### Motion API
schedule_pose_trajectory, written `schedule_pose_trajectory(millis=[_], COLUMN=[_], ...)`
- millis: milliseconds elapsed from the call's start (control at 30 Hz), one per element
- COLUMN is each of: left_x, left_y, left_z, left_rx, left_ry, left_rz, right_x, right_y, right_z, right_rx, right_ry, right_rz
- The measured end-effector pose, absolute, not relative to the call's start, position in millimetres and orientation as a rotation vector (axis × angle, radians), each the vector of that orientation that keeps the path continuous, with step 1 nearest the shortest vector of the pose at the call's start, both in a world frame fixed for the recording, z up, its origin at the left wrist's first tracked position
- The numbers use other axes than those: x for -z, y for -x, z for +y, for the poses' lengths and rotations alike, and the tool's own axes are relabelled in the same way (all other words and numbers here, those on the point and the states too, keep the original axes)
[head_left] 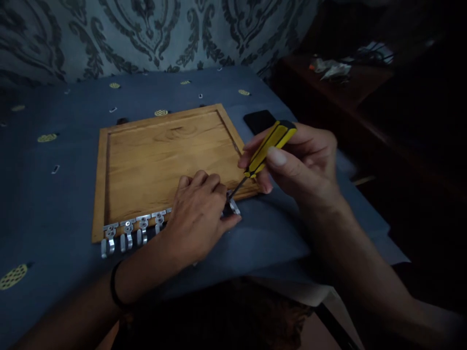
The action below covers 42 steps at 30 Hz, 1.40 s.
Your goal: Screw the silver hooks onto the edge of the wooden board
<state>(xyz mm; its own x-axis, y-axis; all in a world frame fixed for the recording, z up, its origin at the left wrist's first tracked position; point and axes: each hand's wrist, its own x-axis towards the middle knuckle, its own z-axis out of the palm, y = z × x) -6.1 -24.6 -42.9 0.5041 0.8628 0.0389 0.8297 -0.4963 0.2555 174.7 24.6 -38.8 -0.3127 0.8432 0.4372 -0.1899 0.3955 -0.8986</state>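
Screwdriver (pixel 268 146) with a yellow and black handle sat clamped in the right hand (pixel 306 167), fingers and thumb wrapped round the grip; any lettering on it was too small to read. Its long axis ran slantwise, handle up and to the right, thin shaft pointing down and left at the near right corner of the wooden board (pixel 156 155). The left hand (pixel 199 216) lay palm down over that corner, knuckles up, fingertips and thumb closed on a metal hook (pixel 234 208) by the tip. Four more hooks (pixel 127 236) lined the board's near edge. A black wristband (pixel 115 287) circled the left wrist. A dark phone (pixel 259 120) lay on the blue cloth (pixel 54 214) just beyond the board.
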Motion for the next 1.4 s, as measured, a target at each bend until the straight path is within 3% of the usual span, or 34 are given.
schedule_pose_trajectory(millis=[1067,1400], left_x=[47.2,46.8], left_y=[7.3,7.9], left_z=[-25.4,-25.2], left_rx=[-0.280,-0.277], left_ry=[-2.556,-2.536], left_rz=[1.431,1.406], right_x=[40.0,38.5], right_y=[-175.0,-168.7], right_z=[24.2,21.9], right_rx=[-1.139,-0.861], right_ry=[0.640,0.627], right_rz=[-1.568,-1.382])
